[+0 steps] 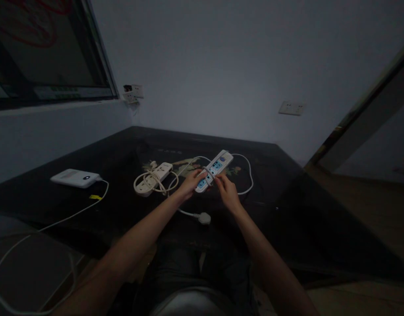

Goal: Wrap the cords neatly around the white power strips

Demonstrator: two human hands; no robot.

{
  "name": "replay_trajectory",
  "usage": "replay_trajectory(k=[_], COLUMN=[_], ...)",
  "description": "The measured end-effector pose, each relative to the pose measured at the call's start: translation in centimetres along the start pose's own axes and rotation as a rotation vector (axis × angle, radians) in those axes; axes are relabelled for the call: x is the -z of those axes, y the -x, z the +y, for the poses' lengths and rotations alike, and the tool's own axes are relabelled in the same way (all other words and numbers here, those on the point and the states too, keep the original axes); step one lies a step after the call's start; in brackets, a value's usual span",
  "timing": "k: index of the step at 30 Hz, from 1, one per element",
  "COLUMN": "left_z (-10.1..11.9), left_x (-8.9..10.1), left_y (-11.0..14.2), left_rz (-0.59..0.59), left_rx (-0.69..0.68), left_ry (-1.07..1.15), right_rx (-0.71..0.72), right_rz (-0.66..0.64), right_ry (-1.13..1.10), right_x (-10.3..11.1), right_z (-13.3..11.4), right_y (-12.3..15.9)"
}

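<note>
A white power strip with blue socket faces point(217, 166) is held at a slant above the dark table. My left hand point(191, 182) grips its lower left end, thumb on top. At its right side, my right hand point(226, 188) pinches the grey-white cord point(208, 175) where it wraps across the strip. The rest of that cord loops out to the right, and also runs down to a white plug point(204, 218) lying near the table's front. Left of my hands lies a second, cream power strip point(162, 171) with its own cord coiled around it.
On the table's left rests a white box-shaped device point(75, 178) with a cable trailing off the front edge. A yellow tag point(95, 197) lies by that cable. Wall sockets point(291, 108) are behind the dark table point(287, 228), and a window point(50, 52) is at upper left.
</note>
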State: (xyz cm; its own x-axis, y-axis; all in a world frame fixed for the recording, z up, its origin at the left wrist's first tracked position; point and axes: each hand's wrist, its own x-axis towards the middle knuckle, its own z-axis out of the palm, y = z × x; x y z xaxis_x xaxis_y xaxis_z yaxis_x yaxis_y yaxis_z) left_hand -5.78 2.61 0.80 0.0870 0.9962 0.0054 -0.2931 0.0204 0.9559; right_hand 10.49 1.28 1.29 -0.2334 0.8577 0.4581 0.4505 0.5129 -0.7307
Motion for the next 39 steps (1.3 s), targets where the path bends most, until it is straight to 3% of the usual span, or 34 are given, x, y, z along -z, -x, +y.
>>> replay_trajectory(k=[4,8,15,22,30,34,39], left_z=[-0.5,-0.9,-1.2,-1.2,-0.9,-1.1,-1.4], left_x=[0.1,0.5,1.0,0.5,0.0,-0.1,-0.2], left_y=[-0.2,-0.7,-1.2,-0.7,-0.4,-0.4,-0.5], left_rz=[0.025,0.046,0.027,0.022,-0.016,0.007,0.09], left_rx=[-0.123,-0.273,-0.264,-0.354,-0.23,-0.18,-0.21], left_ry=[-0.224,-0.42,-0.513,-0.6,-0.463,-0.363,-0.296], right_rx=[0.056,0.04,0.044,0.001,-0.002,-0.06,-0.059], right_rz=[0.01,0.049,-0.054,-0.012,-0.069,-0.138,-0.117], right_ry=[-0.175,-0.185,-0.067,-0.007,-0.061,0.066,0.225], right_x=[0.1,0.2,0.5,0.5,0.5,0.1,-0.9], right_z=[-0.2,-0.4,-0.3,0.0,-0.5,-0.7,-0.9], right_y=[-0.1,-0.1,-0.2,-0.3,-0.1,0.2,0.6])
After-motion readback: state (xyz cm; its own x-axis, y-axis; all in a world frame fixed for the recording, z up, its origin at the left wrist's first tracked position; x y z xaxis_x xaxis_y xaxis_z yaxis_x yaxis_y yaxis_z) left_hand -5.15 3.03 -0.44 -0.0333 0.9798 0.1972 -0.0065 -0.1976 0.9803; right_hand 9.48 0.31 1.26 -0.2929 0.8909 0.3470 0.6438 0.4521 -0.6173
